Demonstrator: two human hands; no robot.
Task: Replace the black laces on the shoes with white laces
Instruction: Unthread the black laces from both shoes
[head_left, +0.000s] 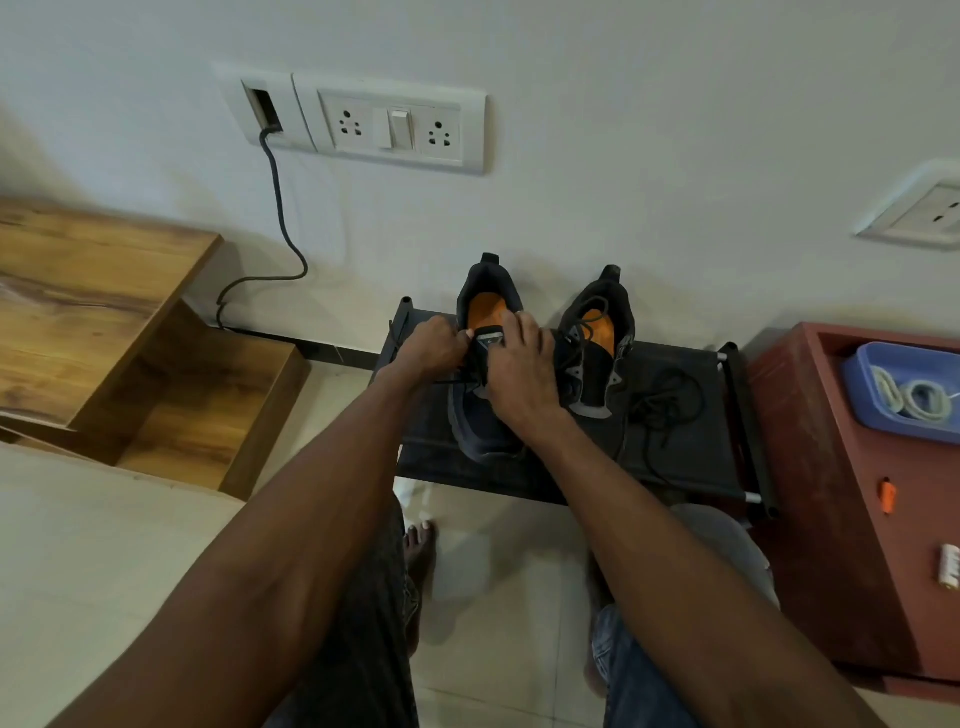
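Two dark shoes with orange insoles stand side by side on a low black rack (685, 467). My left hand (434, 345) pinches a black lace at the left side of the left shoe (480, 431). My right hand (522, 366) lies over that shoe's tongue, fingers curled at the eyelets; what they hold is hidden. The right shoe (597, 353) has a loose black lace trailing onto the rack (667, 410). Coiled white laces (911, 397) lie in a blue tray (862, 379) on the right.
The blue tray sits on a red cabinet (841, 545) beside the rack. A wooden stepped shelf (130, 338) stands at left. A black cable (280, 208) hangs from a wall socket panel (395, 124). My legs and bare feet are below, on a tiled floor.
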